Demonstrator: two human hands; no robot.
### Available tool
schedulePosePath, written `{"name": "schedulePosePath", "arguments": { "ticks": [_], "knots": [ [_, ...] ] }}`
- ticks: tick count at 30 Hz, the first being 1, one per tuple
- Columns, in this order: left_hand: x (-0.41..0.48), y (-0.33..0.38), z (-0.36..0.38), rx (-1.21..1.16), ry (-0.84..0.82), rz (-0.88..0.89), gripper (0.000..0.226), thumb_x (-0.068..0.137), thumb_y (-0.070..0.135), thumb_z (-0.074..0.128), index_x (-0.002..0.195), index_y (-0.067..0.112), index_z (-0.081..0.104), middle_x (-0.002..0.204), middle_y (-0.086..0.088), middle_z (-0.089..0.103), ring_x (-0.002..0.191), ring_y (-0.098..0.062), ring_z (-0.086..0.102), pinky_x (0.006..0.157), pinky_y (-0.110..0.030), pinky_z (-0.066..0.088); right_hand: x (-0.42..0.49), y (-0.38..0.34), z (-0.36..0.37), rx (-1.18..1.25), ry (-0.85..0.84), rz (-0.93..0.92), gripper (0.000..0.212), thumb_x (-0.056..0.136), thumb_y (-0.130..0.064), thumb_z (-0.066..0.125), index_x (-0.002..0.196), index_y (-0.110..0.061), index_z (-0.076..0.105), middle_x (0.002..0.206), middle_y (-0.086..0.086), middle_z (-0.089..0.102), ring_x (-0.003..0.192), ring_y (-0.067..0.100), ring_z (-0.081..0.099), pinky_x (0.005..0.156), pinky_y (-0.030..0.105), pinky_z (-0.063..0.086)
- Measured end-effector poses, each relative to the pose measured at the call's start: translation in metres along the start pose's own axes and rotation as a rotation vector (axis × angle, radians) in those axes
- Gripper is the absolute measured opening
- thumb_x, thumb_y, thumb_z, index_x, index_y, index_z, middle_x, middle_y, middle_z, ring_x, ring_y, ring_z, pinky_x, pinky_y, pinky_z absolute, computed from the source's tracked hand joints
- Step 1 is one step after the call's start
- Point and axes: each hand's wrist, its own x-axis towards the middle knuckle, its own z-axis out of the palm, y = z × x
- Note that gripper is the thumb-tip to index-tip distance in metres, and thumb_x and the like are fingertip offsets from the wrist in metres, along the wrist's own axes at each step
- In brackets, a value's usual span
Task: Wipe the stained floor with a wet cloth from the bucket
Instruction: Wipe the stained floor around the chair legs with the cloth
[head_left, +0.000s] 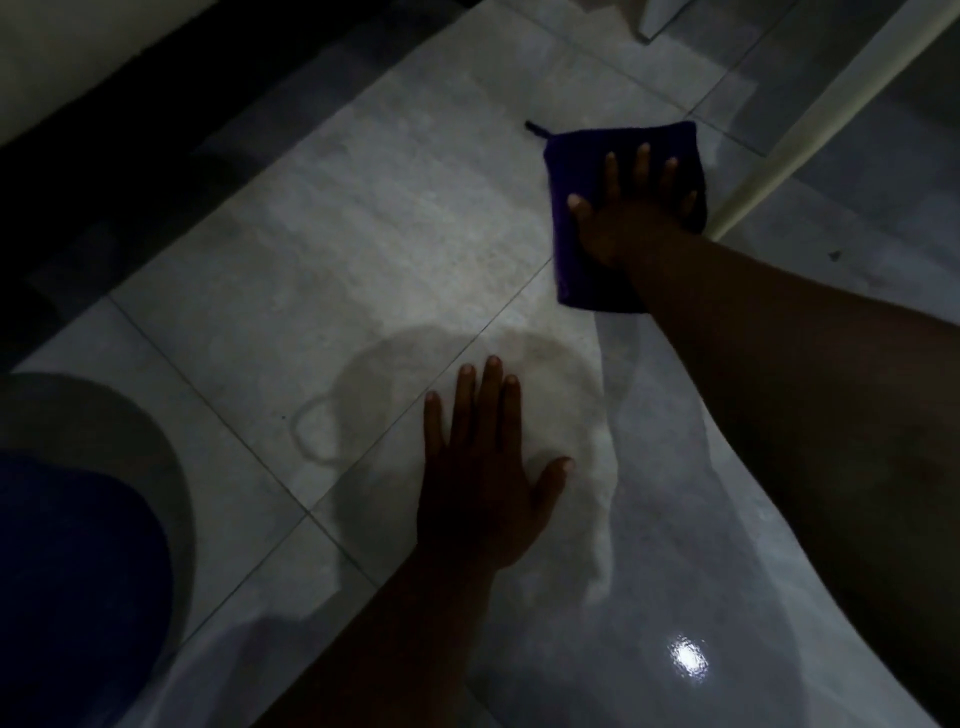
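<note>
Purple cloth (618, 156) pressed flat under open R hand (631, 213); L hand (483, 467) splayed, braced on wet floor tile (311, 234). Slip risked: palm on slick film.

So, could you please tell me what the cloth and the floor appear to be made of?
The cloth looks like soft, fuzzy dark purple fabric, perhaps microfibre, with a small hanging loop at one corner. The floor seems to be glossy pale grey tile, going by its grout lines and the bright light reflection.
</note>
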Motion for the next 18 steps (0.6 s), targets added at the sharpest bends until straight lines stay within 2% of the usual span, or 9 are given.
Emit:
{"name": "schedulePosePath", "arguments": {
  "ticks": [1, 5, 7, 10, 13, 14, 16, 18],
  "knots": [
    [0.000, 0.000, 0.000, 0.002, 0.005, 0.000, 0.087, 0.092, 0.071, 0.024, 0.156, 0.012, 0.018, 0.166, -0.010, 0.011, 0.154, -0.029, 0.008, 0.122, -0.057, 0.013, -0.007, -0.001, 0.004, -0.014, 0.012, -0.057, 0.075, 0.095, -0.066, 0.013, 0.155, -0.029, -0.014, 0.164, 0.009, -0.022, 0.150, 0.038, -0.018, 0.118, 0.062, -0.008],
    [-0.001, 0.000, 0.000, 0.044, 0.014, -0.004, 0.084, 0.093, 0.068, 0.025, 0.155, 0.012, 0.022, 0.165, -0.012, 0.018, 0.153, -0.030, 0.015, 0.122, -0.057, 0.015, -0.082, 0.030, 0.037, -0.073, 0.064, -0.525, 0.070, 0.094, -0.061, 0.009, 0.157, -0.032, 0.002, 0.167, 0.003, -0.006, 0.152, 0.032, -0.008, 0.121, 0.059, 0.000],
    [-0.002, -0.001, 0.000, 0.057, 0.013, 0.002, 0.080, 0.095, 0.064, 0.027, 0.155, 0.011, 0.023, 0.164, -0.014, 0.021, 0.153, -0.032, 0.017, 0.121, -0.058, 0.017, -0.137, 0.072, 0.061, -0.102, 0.088, -0.604, 0.066, 0.096, -0.058, 0.015, 0.157, -0.033, 0.013, 0.167, 0.000, 0.004, 0.153, 0.029, 0.000, 0.121, 0.054, 0.004],
    [0.000, 0.002, 0.001, 0.084, 0.003, 0.009, 0.076, 0.097, 0.058, 0.024, 0.155, 0.010, 0.020, 0.165, -0.014, 0.016, 0.153, -0.033, 0.014, 0.121, -0.059, 0.014, -0.204, 0.157, 0.086, -0.110, 0.122, -0.519, 0.069, 0.095, -0.065, 0.021, 0.155, -0.032, 0.021, 0.166, 0.001, 0.014, 0.153, 0.030, 0.010, 0.120, 0.056, 0.013],
    [-0.002, 0.000, 0.003, 0.128, 0.026, 0.016, 0.075, 0.096, 0.056, 0.028, 0.154, 0.009, 0.024, 0.165, -0.014, 0.015, 0.153, -0.034, 0.014, 0.121, -0.059, 0.014, -0.205, 0.234, 0.075, -0.127, 0.130, -0.362, 0.076, 0.092, -0.074, 0.014, 0.154, -0.030, 0.019, 0.164, 0.005, 0.020, 0.151, 0.033, 0.016, 0.118, 0.061, 0.016],
    [-0.001, 0.000, 0.004, 0.143, 0.031, 0.018, 0.075, 0.095, 0.055, 0.029, 0.153, 0.008, 0.025, 0.165, -0.015, 0.017, 0.153, -0.034, 0.016, 0.120, -0.059, 0.014, -0.189, 0.248, 0.065, -0.108, 0.136, -0.270, 0.079, 0.090, -0.075, 0.010, 0.155, -0.031, 0.016, 0.165, 0.005, 0.018, 0.152, 0.032, 0.013, 0.119, 0.060, 0.013],
    [0.003, 0.009, 0.005, 0.114, 0.039, -0.033, 0.074, 0.094, 0.053, 0.030, 0.151, 0.005, 0.031, 0.162, -0.018, 0.023, 0.151, -0.036, 0.021, 0.119, -0.061, 0.017, -0.144, 0.258, 0.041, -0.014, 0.142, -0.047, 0.081, 0.087, -0.076, 0.008, 0.156, -0.034, 0.003, 0.167, 0.002, 0.000, 0.153, 0.028, -0.001, 0.121, 0.059, 0.004],
    [0.009, 0.034, 0.006, 0.009, 0.061, -0.104, 0.074, 0.091, 0.051, 0.029, 0.147, 0.003, 0.037, 0.160, -0.020, 0.029, 0.149, -0.038, 0.026, 0.118, -0.063, 0.020, -0.091, 0.248, 0.022, 0.059, 0.126, 0.080, 0.077, 0.091, -0.072, 0.011, 0.156, -0.034, -0.008, 0.166, 0.000, -0.014, 0.153, 0.029, -0.011, 0.120, 0.060, -0.001]
  ]
}}
